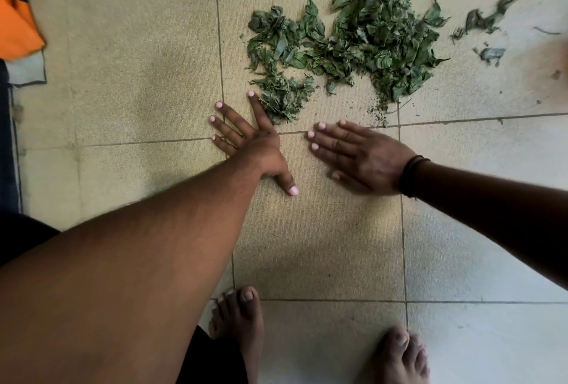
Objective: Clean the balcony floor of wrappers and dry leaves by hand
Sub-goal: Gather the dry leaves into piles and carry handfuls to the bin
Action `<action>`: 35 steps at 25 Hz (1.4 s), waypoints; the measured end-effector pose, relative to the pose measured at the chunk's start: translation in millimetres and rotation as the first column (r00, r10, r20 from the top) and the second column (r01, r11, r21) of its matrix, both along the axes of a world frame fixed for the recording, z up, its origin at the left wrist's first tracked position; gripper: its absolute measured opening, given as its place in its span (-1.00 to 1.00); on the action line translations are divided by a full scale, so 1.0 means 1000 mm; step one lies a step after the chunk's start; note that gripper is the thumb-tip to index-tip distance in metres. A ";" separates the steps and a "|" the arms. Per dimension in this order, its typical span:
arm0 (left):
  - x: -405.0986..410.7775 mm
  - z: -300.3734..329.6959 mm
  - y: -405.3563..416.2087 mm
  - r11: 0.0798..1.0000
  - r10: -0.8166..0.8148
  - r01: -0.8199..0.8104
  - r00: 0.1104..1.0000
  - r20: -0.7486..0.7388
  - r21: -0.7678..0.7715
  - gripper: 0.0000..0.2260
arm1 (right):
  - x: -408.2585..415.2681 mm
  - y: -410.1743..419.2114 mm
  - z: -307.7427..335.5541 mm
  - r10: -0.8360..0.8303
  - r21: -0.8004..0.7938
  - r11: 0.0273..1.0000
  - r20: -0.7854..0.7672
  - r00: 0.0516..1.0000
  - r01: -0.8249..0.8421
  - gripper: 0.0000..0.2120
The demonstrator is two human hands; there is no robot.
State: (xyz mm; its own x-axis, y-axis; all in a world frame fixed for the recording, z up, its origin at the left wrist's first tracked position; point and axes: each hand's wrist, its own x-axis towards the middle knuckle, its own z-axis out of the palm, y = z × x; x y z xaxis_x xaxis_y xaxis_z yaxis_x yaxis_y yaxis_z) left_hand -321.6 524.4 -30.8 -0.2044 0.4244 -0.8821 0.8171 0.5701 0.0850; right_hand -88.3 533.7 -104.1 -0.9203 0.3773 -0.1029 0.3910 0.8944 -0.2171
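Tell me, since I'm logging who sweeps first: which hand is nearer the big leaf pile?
Left. The left hand lies flat with a fingertip touching the leaf pile at its near edge. The right hand lies flat just short of it.

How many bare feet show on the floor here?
2. One foot is at the bottom centre, just below the left arm, its heel hidden. The other foot is at the bottom right, cut off by the picture's edge. Both stand on the tiles.

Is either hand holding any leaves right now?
No, the left hand and right hand lie flat and open near the leaf pile.
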 end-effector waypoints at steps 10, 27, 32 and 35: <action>-0.002 -0.012 -0.019 0.977 0.031 -0.027 0.999 -0.015 0.213 0.66 | -0.078 0.007 0.004 0.034 -0.065 0.997 0.015 0.999 -0.033 -0.41; -0.003 -0.009 -0.011 0.992 0.004 -0.002 1.000 -0.014 0.124 0.66 | -0.111 0.032 0.011 -0.314 -0.151 0.943 -0.101 0.944 0.297 -0.49; -0.003 -0.009 -0.012 0.993 -0.034 0.035 0.999 -0.007 0.117 0.65 | -0.106 0.060 0.022 -0.701 -0.151 0.708 -0.277 0.657 0.690 -0.55; -0.003 -0.012 -0.012 0.992 -0.043 0.047 0.999 -0.030 0.117 0.65 | -0.117 0.031 0.026 -0.469 -0.175 0.883 -0.368 0.803 0.436 -0.59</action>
State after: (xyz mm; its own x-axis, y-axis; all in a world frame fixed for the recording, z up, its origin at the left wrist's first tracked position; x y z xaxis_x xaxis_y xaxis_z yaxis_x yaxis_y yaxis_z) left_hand -324.3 512.4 -42.3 -0.2058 0.5346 -0.8197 0.8447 0.5199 0.1271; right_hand -205.7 564.7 -78.2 -0.6160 0.7671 0.1792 0.6153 0.6105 -0.4987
